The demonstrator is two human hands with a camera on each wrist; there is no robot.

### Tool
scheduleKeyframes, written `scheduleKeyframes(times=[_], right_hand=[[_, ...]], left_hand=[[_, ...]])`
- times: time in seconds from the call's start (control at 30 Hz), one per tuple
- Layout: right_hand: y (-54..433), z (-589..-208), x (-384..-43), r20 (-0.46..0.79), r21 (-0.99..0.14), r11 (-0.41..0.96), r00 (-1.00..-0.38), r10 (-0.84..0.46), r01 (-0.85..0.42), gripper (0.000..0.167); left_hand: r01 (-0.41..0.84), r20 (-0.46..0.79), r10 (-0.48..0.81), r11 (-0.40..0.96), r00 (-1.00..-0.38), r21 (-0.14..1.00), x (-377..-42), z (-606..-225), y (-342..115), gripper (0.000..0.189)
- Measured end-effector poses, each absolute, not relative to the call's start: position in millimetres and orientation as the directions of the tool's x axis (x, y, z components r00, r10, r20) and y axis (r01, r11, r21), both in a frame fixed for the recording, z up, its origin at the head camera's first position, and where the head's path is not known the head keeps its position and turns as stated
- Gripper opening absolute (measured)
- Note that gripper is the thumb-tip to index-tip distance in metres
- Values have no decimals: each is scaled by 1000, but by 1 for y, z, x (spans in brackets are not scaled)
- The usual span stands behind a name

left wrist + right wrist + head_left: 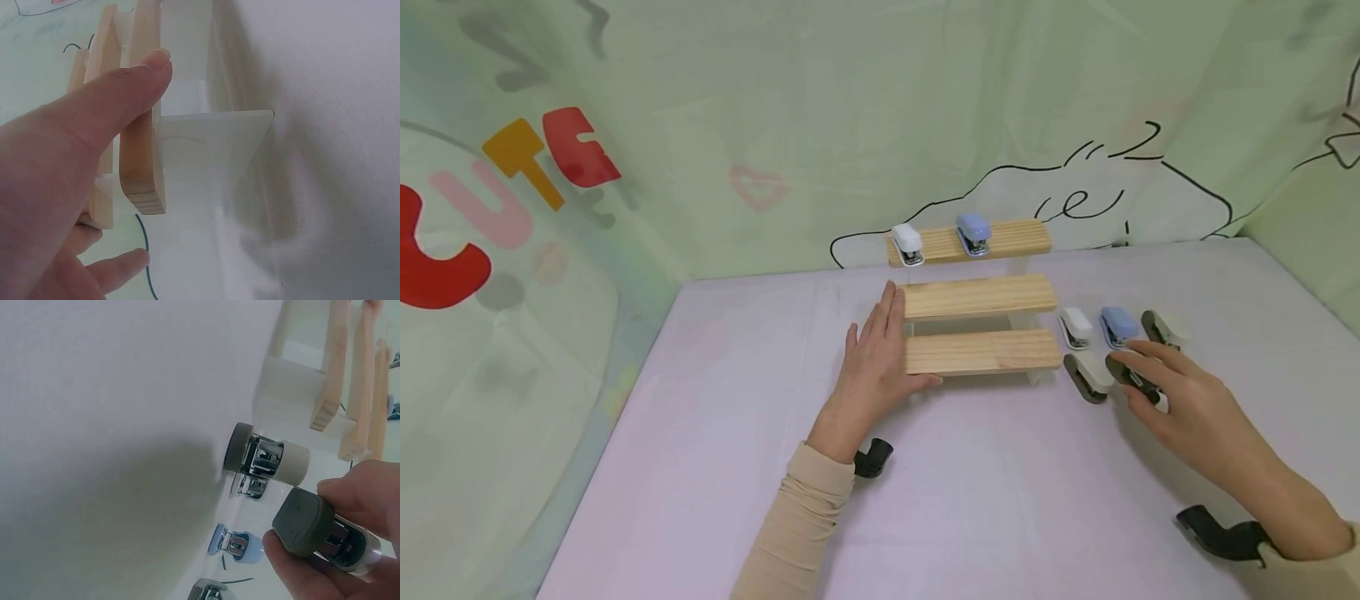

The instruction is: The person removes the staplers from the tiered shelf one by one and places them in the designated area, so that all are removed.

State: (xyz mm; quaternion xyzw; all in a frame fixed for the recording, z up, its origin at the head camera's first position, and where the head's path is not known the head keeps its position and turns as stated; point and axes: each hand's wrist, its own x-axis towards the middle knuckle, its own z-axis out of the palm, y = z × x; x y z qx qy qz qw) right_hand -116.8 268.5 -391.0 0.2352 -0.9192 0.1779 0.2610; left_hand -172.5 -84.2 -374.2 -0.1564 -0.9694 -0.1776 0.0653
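Observation:
My left hand (872,360) holds the left end of a three-step wooden display stand (985,352). Its thumb (134,81) lies across the lowest board's front edge, with the fingers reaching back along the side. Out to the right, my right hand (1198,408) pinches a stapler (304,524) with a dark grey base, tilted above the table. Beside it lies another grey-and-white stapler (1086,377). Behind these are a white stapler (1076,327), a blue stapler (1118,325) and a dark-based stapler (1163,329). On the top step sit a white stapler (907,242) and a blue stapler (973,232).
Translucent side panels (212,140) support the stand's boards. A pale cloth covers the table (715,467), and a printed green curtain (790,125) hangs behind it. Black curved pieces (1217,533) show by both wrists.

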Motion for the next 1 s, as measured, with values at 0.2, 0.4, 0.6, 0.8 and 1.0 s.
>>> scheduleKeyframes(times=[0.2,0.4,0.6,0.8,1.0], right_hand=[[275,-388,-118,573,-220,827,-755,-320,-517,52],[279,-391,-119,563,-218,835,-764,-315,-505,50],[282,-395,-119,538,-221,850,-787,-303,-478,50],[282,-397,-122,526,-213,856,-793,-306,-471,51],[283,-399,-126,512,-209,856,-799,-316,-473,54]], left_hand=[[328,186,281,891,-942,315,-172,-373,-84,129],[334,194,286,893,-939,302,-173,-374,-84,128],[326,181,280,888,-943,324,-173,-374,-84,128],[326,180,280,889,-943,323,-174,-375,-84,129],[325,178,280,890,-943,320,-174,-375,-84,129]])
